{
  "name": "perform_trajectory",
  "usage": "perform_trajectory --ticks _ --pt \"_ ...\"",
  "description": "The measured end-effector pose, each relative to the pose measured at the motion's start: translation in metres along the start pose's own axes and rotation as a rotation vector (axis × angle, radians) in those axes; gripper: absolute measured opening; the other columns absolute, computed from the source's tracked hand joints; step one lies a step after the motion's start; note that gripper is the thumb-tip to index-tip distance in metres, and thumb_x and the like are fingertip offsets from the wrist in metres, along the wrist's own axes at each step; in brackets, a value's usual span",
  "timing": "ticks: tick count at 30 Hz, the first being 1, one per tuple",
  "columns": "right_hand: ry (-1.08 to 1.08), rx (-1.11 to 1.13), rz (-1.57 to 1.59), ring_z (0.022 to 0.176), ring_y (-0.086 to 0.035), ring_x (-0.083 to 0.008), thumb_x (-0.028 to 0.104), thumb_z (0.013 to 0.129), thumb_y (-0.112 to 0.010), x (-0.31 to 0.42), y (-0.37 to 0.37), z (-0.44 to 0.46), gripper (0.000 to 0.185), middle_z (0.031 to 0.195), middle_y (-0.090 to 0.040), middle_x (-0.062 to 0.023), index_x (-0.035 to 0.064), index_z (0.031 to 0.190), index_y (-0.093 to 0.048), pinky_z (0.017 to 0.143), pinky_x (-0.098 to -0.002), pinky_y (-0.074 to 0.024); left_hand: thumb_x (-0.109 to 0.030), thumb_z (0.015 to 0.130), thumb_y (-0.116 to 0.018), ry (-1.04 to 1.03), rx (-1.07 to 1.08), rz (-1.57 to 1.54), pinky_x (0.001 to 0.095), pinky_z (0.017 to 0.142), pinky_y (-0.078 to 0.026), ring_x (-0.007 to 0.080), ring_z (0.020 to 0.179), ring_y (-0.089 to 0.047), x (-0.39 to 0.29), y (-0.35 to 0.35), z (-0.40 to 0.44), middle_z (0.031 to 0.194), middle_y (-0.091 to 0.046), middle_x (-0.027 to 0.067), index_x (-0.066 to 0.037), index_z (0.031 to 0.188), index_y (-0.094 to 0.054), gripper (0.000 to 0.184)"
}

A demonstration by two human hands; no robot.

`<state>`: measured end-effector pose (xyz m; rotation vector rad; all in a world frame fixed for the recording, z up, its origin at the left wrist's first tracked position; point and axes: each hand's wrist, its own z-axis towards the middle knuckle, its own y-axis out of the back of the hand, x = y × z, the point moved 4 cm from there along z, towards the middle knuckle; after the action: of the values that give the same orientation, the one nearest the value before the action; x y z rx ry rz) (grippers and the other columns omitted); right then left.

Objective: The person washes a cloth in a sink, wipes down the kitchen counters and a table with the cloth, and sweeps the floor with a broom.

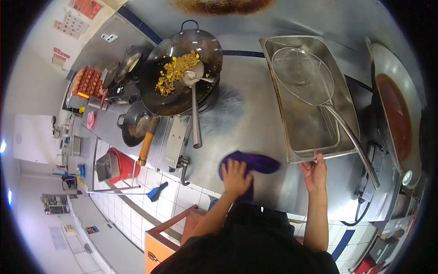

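Note:
My left hand [236, 178] lies with fingers spread on a purple cloth [261, 163], pressing it on the steel counter [246, 123]. My right hand [315, 173] is at the near edge of a rectangular steel pan [303, 155], its fingers against the rim, the thumb side up. A round wire strainer [305, 75] rests in the pan, its long handle reaching over the near right corner. Left of the pan, a large black wok [155, 91] holds yellow and brown fried food [179, 71], a ladle [195, 109] and a spoon [189, 78].
A smaller wok [132, 130] with a wooden handle stands at the left. On the right is a big wok with red-brown liquid [394, 118]. Egg trays [87, 83] sit far left. A red bin [127, 166] and a broom [156, 192] are beyond the counter edge.

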<state>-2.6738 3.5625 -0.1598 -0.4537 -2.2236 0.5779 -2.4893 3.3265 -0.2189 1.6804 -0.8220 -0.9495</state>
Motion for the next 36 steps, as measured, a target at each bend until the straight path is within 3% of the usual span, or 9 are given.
perform_trajectory --ticks 3,7,12,13,19,23,28,31,36 --pt "0.012 -0.032 -0.016 0.082 -0.068 -0.023 0.028 0.1 -0.05 0.004 -0.004 0.001 0.038 0.12 -0.053 -0.0184 0.0031 0.127 -0.039 0.07 -0.0386 -0.0631 -0.045 0.099 -0.038 0.529 -0.325 0.082 0.0632 0.113 -0.015 0.0419 0.143 -0.026 0.082 0.013 0.06 0.148 -0.039 0.0241 0.0 0.138 -0.047 0.061" --pt "0.051 -0.141 -0.074 0.08 -0.07 -0.0233 0.024 0.103 -0.042 0.002 0.001 0.0 0.035 0.113 -0.054 -0.0151 -0.0012 0.126 -0.036 0.069 -0.0391 -0.064 -0.051 0.1 -0.027 1.212 -0.234 -0.072 0.0638 0.111 -0.021 0.0423 0.14 -0.031 0.134 0.059 0.144 0.153 -0.033 0.0212 -0.001 0.146 -0.036 0.068" --pt "0.151 -0.302 -0.116 0.077 -0.07 -0.0235 0.026 0.1 -0.047 0.011 -0.013 -0.013 0.031 0.107 -0.058 -0.0143 0.0023 0.12 -0.043 0.057 -0.037 -0.0641 -0.041 0.097 -0.037 0.286 -0.28 0.042 0.0611 0.115 -0.011 0.0421 0.144 -0.024 -0.003 0.004 0.225 0.153 -0.034 0.0188 0.004 0.14 -0.046 0.062" --pt "0.128 -0.312 -0.112 0.077 -0.07 -0.0251 0.021 0.101 -0.044 0.011 -0.012 -0.016 0.032 0.107 -0.056 -0.0134 0.0006 0.125 -0.039 0.057 -0.038 -0.0648 -0.039 0.097 -0.037 0.244 -0.108 -0.016 0.0601 0.116 -0.01 0.0408 0.144 -0.023 -0.028 0.035 0.24 0.152 -0.038 0.0181 0.005 0.139 -0.047 0.061" --pt "0.127 -0.41 -0.091 0.083 -0.068 -0.0315 0.008 0.092 -0.043 0.031 -0.022 -0.032 0.037 0.111 -0.055 -0.0162 0.0007 0.128 -0.038 0.056 -0.0444 -0.065 -0.034 0.097 -0.041 0.495 -0.415 0.082 0.0582 0.112 -0.023 0.0377 0.135 -0.038 0.026 0.055 0.448 0.138 -0.054 0.0181 0.004 0.129 -0.055 0.052" --pt "0.111 -0.404 -0.11 0.08 -0.069 -0.0295 0.009 0.087 -0.048 0.056 -0.047 -0.038 0.037 0.112 -0.059 -0.0176 -0.0016 0.121 -0.043 0.052 -0.0384 -0.0636 -0.036 0.097 -0.043 0.166 -0.436 0.001 0.0604 0.114 -0.019 0.041 0.14 -0.031 -0.018 0.059 0.5 0.146 -0.046 0.016 -0.005 0.135 -0.053 0.05" --pt "0.087 -0.44 -0.067 0.075 -0.07 -0.0275 0.01 0.09 -0.046 0.06 -0.035 -0.044 0.027 0.105 -0.061 -0.0157 -0.0001 0.115 -0.046 0.051 -0.0358 -0.0632 -0.037 0.093 -0.048 -0.445 -0.274 -0.016 0.0595 0.117 -0.013 0.0383 0.145 -0.023 -0.073 0.028 0.386 0.156 -0.033 0.0114 -0.011 0.144 -0.046 0.057" --pt "0.128 -0.387 -0.06 0.07 -0.069 -0.0268 0.015 0.094 -0.049 0.054 -0.041 -0.039 0.017 0.098 -0.059 -0.0135 0.0024 0.106 -0.047 0.052 -0.0371 -0.0648 -0.036 0.091 -0.05 -0.753 -0.183 0.102 0.0628 0.115 -0.016 0.0404 0.14 -0.033 -0.102 0.007 0.248 0.14 -0.049 0.0263 0.012 0.129 -0.053 0.061" --pt "0.108 -0.279 -0.111 0.085 -0.067 -0.0298 0.02 0.098 -0.049 0.016 -0.05 -0.024 0.033 0.112 -0.054 -0.0177 0.0023 0.124 -0.038 0.063 -0.0384 -0.0633 -0.042 0.088 -0.059 -1.122 0.174 -0.14 0.0564 0.118 -0.014 0.0318 0.145 -0.026 -0.104 -0.008 0.052 0.153 -0.039 0.0078 -0.019 0.141 -0.05 0.058"
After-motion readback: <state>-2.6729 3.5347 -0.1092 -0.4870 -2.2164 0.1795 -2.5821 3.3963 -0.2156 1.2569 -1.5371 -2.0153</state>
